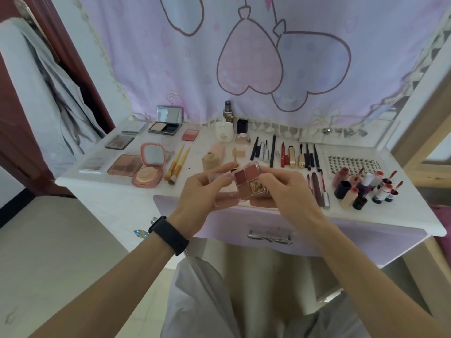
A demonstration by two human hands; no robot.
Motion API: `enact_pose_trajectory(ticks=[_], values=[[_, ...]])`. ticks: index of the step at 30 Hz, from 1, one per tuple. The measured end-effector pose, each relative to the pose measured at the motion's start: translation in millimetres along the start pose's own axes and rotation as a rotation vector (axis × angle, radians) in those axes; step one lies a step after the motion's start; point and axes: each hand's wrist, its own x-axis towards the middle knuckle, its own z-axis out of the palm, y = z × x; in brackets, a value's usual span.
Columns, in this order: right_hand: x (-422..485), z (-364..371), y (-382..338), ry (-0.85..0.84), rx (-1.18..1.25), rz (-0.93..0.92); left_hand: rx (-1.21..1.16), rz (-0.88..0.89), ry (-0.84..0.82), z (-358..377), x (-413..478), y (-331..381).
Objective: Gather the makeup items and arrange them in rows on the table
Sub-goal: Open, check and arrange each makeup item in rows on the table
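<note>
Both hands hold a small four-pan eyeshadow palette (249, 180) with red, brown and gold pans, open, above the white table's front edge (117, 189). My left hand (202, 191) grips its clear lid side; my right hand (280, 189) pinches the pan side. Behind lie palettes (125, 165), an open pink compact with a mirror (148, 170), brushes (176, 164), a row of pencils and mascaras (288, 153), and lip tints and small bottles (366, 186) at the right.
A sheet of false lashes (353, 164) lies at the right rear. A white bottle (224, 131) and a black cube bottle (242, 126) stand by the purple balloon-print curtain (244, 57). A drawer handle (269, 236) is below the tabletop. Grey clothing hangs at the left.
</note>
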Motion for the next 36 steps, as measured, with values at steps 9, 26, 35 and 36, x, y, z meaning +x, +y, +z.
enact_pose_trajectory(ticks=[9, 26, 35, 36], values=[[1, 6, 16, -0.021, 0.235, 0.183, -0.123, -0.172, -0.057, -29, 8, 15], [-6, 71, 46, 0.050, 0.418, 0.290, -0.346, -0.322, 0.167, -65, -18, -14], [6, 72, 40, -0.123, 0.250, 0.444, 0.166, -0.371, -0.077, -87, -17, 0], [6, 72, 39, -0.128, 0.224, 0.447, 0.191, -0.370, -0.092, -86, -16, 1]])
